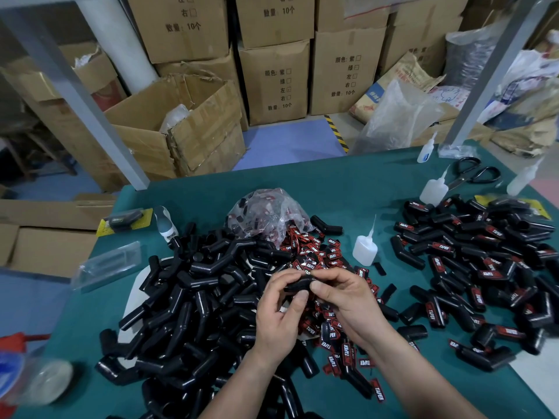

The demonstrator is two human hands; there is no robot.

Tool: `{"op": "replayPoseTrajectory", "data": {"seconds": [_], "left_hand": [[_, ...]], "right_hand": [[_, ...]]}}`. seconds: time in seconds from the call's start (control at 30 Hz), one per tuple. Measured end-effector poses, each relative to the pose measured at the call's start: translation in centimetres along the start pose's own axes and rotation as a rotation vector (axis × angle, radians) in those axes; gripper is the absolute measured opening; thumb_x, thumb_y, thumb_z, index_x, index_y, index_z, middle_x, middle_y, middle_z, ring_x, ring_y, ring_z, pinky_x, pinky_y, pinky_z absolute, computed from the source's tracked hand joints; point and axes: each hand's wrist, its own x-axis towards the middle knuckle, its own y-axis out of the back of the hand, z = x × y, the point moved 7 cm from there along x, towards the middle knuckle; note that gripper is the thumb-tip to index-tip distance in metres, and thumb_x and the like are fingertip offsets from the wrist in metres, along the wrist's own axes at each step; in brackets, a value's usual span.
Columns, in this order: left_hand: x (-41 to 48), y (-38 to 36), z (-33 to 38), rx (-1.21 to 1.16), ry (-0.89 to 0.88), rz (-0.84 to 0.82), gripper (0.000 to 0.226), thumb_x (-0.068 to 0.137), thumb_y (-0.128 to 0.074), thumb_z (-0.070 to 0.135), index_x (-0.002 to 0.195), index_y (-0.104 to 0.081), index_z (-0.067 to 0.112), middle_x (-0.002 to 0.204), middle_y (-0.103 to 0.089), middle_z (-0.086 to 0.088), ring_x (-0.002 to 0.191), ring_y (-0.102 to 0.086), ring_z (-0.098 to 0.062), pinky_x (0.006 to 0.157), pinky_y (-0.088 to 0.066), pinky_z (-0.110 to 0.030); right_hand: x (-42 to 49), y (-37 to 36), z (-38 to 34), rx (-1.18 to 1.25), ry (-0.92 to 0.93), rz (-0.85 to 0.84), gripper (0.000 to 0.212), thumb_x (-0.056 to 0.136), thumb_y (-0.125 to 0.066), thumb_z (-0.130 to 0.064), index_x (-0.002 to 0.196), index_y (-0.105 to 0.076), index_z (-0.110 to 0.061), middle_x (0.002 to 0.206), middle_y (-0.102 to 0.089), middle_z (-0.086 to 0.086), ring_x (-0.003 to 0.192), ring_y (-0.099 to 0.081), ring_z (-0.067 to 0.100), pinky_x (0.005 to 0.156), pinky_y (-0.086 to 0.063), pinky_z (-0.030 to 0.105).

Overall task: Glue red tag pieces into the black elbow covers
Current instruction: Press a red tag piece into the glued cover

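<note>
Black elbow cover [298,285], a short bent tube, is held in front of the person above the middle of the green-topped bench [332,182]. The left hand [276,313] and the right hand [344,300] meet on it. The fingers [282,276] of the left curl over one end with the thumb beneath. The right thumb and fingers pinch the other end, so both hands grip the same piece. Whether a tag sits in it cannot be told, since the hands hide most of it.

Under and beyond the hands lies a heap of red tag pieces with white TAPER lettering [320,255], beside a crumpled clear plastic bag [266,213]. To the left is a big pile of plain black elbow covers [193,297], touching the tag heap. Just right of the tags a small white squeeze bottle with a long thin nozzle [364,251] stands upright. Further right, apart from it, is a spread of black covers carrying red tags [484,267]. Toward the far right of the bench lie black-handled scissors [475,173], near another white bottle [434,190]. Brown cardboard boxes [275,80] are stacked on the floor behind.
</note>
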Motion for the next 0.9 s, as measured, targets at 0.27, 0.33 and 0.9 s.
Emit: {"op": "replayPoseTrajectory", "data": {"seconds": [0.27,0.33,0.9], "left_hand": [[0.3,0.8,0.7,-0.026,-0.003,0.132,0.033,0.089,-0.073,0.022,0.115,-0.068,0.041,0.117,-0.069,0.019,0.112,-0.067,-0.007,0.096,-0.051,-0.018],[0.2,0.8,0.5,-0.069,0.002,0.118,0.027,0.089,-0.071,0.019,0.112,-0.066,0.032,0.118,-0.068,0.016,0.111,-0.067,-0.010,0.095,-0.052,-0.021],[0.1,0.0,0.9,0.076,-0.102,0.002,0.015,0.100,-0.067,0.029,0.114,-0.072,0.024,0.120,-0.071,0.004,0.114,-0.069,-0.023,0.101,-0.053,-0.034]], "right_hand": [[-0.6,0.0,-1.7,-0.329,0.318,0.012,0.029,0.083,-0.078,-0.033,0.112,-0.076,-0.029,0.113,-0.072,0.004,0.103,-0.070,0.022,0.088,-0.056,0.029],[-0.9,-0.2,-2.4,-0.485,0.458,0.004,0.026,0.083,-0.079,-0.026,0.110,-0.076,-0.029,0.114,-0.070,-0.003,0.110,-0.067,0.023,0.095,-0.054,0.028],[-0.6,0.5,-3.5,-0.734,0.495,-0.166,0.037,0.082,-0.083,-0.019,0.117,-0.073,-0.025,0.113,-0.070,-0.010,0.108,-0.068,0.016,0.092,-0.053,0.024]]}}
